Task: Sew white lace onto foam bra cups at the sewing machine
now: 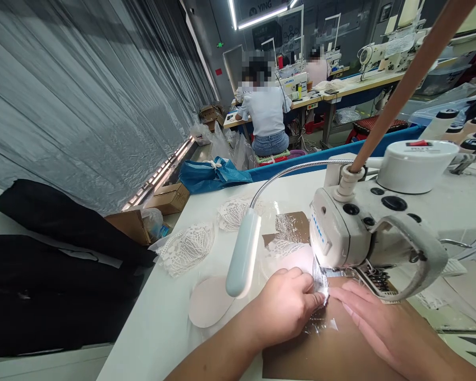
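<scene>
Pinching a small piece of clear, crinkly plastic film (pixel 320 283) between thumb and fingertips, the left hand (pixel 287 304) holds it right at the needle end of a white sewing machine (pixel 365 227), whose smooth enamel body carries round black knobs. The right hand (pixel 375 320) lies open and flat, fingers together, pressing on a brown sheet (pixel 325 349) of card or leather that rests on the counter (pixel 158 323); its fingertips come just beside the film. Above the left hand arches a slim, rounded white lamp (pixel 244 254) on a bendy metal neck, partly hiding the work behind it. Beyond lie webbed white lace pieces (pixel 188 246), a smooth pale oval pad (pixel 208 301) and another brown sheet under shiny film. The counter is plain white and glossy. To the left, black cloth (pixel 59 254) is heaped on a neighbouring surface, with cardboard boxes (pixel 168 198) and a blue bag (pixel 210 174) on the floor near a wall hung with grey pleated plastic sheeting (pixel 83 90). Farther back a person in a white top (pixel 266 114) sits facing away at another machine under strip lights. A tan pole (pixel 408 79) crosses the upper right.
</scene>
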Tool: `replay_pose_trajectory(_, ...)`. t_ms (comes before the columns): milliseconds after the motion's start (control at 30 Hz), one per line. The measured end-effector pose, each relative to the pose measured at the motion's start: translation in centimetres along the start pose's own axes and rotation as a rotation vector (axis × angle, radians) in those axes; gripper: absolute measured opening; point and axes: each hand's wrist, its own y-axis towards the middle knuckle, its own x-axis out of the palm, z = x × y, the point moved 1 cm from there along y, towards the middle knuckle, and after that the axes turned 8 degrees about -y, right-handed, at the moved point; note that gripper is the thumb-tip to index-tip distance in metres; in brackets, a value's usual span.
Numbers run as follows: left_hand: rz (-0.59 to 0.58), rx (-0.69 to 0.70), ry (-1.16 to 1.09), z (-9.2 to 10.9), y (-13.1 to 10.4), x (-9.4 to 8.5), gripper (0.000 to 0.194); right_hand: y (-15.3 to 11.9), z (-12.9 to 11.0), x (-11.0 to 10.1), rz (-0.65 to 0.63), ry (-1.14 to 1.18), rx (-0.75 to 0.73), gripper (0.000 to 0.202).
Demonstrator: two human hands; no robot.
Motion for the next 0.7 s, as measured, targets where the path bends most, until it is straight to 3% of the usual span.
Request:
replay_pose_trajectory(200, 0.004, 0.096, 0.012, 0.0, -0.3, 0.0, 0.024, 0.5, -0.5, -0.3, 0.042, -0.036, -0.074, 0.058)
replay_pose_trajectory(433, -0.015, 0.047, -0.02, 0.4, -0.5, -0.1, 0.022, 1.0, -0.9, -1.2, 0.093, 0.017, -0.064, 0.051)
replay_pose_trajectory(700, 0.077, -0.025, -0.034, 0.6, 0.7, 0.0, 0.027, 0.7, -0.1, 0.4, 0.055, -0.194, -0.029, 0.054)
